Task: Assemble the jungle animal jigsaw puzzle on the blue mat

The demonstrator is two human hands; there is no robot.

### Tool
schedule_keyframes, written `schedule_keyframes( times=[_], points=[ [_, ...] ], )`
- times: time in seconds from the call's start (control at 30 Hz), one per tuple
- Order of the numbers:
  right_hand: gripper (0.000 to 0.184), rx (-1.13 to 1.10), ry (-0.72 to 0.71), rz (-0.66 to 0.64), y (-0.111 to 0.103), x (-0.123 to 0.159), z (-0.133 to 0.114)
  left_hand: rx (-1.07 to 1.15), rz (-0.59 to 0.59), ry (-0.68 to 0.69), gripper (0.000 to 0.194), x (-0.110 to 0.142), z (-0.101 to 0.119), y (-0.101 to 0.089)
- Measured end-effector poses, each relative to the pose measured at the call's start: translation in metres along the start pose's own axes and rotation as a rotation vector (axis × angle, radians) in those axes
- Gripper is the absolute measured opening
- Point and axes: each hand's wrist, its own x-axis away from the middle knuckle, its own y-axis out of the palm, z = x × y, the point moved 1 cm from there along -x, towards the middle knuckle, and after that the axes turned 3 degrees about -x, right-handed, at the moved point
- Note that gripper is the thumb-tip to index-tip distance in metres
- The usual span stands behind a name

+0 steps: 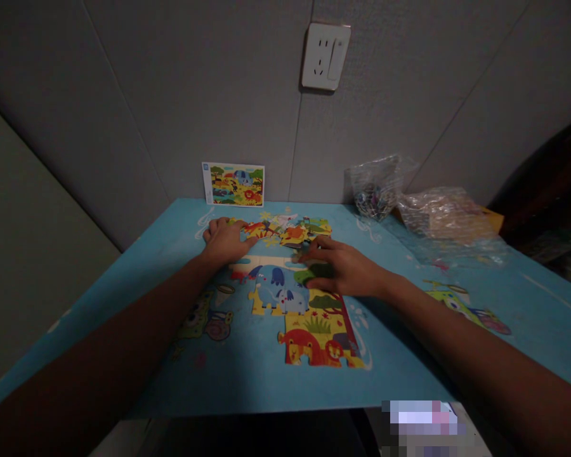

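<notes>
A partly joined jigsaw puzzle (pixel 285 289) lies in the middle of the table, with blue elephants, a green tree, grass and an orange lion on it. Over its upper right part rests my right hand (pixel 347 266), fingertips down near the top edge and thumb apart from them; the surface under the palm is hidden. Beyond the joined part, loose puzzle pieces (pixel 295 231) lie in an overlapping heap. My left hand (pixel 226 241) is at the left end of this heap, its fingers spread and bent, with the fingertips by the pieces. No piece shows clearly in either hand.
A picture card (pixel 236 185) of the animal scene leans on the wall at the back. Clear plastic bags (pixel 378 190) and a wrapped packet (pixel 442 212) lie at the back right. A socket plate (pixel 326 57) is on the wall. The blue table (pixel 219 387) has printed cartoons.
</notes>
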Motion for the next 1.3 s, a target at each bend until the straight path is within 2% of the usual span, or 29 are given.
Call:
schedule_keyframes(
  times=[0.1, 0.2, 0.27, 0.37, 0.43, 0.5, 0.57, 0.67, 0.77, 0.83, 0.97, 1.07, 1.17, 1.23, 1.3],
  points=[
    [0.049, -0.118, -0.156, -0.060, 0.007, 0.001, -0.011, 0.001, 0.005, -0.006, 0.060, 0.001, 0.002, -0.002],
    [0.046, -0.185, -0.205, -0.070, 0.014, -0.001, -0.011, 0.012, -0.001, -0.014, 0.060, 0.002, 0.004, -0.005],
    [0.039, -0.142, -0.157, 0.004, 0.014, -0.002, -0.003, 0.010, -0.002, -0.025, 0.059, 0.002, 0.004, -0.005],
    [0.032, 0.021, -0.011, 0.220, 0.010, -0.006, 0.016, -0.007, 0.015, -0.052, 0.060, 0.000, 0.002, -0.002],
    [0.036, 0.149, 0.109, 0.360, 0.006, -0.010, 0.029, -0.039, 0.041, -0.070, 0.060, 0.000, 0.002, -0.001],
    [0.047, 0.234, 0.216, 0.428, 0.005, -0.014, 0.039, -0.073, 0.073, -0.069, 0.059, 0.001, 0.003, -0.001],
    [0.057, 0.263, 0.270, 0.404, 0.008, -0.019, 0.043, -0.073, 0.105, -0.013, 0.055, 0.004, 0.008, -0.002],
    [0.060, 0.262, 0.252, 0.326, 0.016, -0.025, 0.041, -0.017, 0.115, 0.199, 0.053, 0.010, 0.018, -0.001],
    [0.054, 0.258, 0.211, 0.333, 0.022, -0.029, 0.038, 0.026, 0.036, 0.447, 0.050, 0.015, 0.026, 0.004],
    [0.049, 0.264, 0.162, 0.340, 0.023, -0.032, 0.037, 0.053, -0.020, 0.551, 0.045, 0.016, 0.028, 0.008],
    [0.046, 0.297, 0.059, 0.310, 0.021, -0.042, 0.035, 0.103, -0.068, 0.592, 0.042, 0.012, 0.023, 0.013],
    [0.045, 0.291, 0.087, 0.300, 0.019, -0.048, 0.033, 0.128, -0.081, 0.594, 0.042, 0.011, 0.020, 0.013],
    [0.051, 0.237, 0.101, 0.311, 0.018, -0.050, 0.032, 0.171, -0.070, 0.567, 0.056, 0.012, 0.020, 0.011],
    [0.057, 0.196, 0.055, 0.345, 0.016, -0.048, 0.030, 0.221, -0.055, 0.576, 0.069, 0.013, 0.020, 0.009],
    [0.059, 0.161, -0.012, 0.386, 0.015, -0.046, 0.028, 0.291, -0.035, 0.614, 0.070, 0.012, 0.020, 0.008]
  ],
)
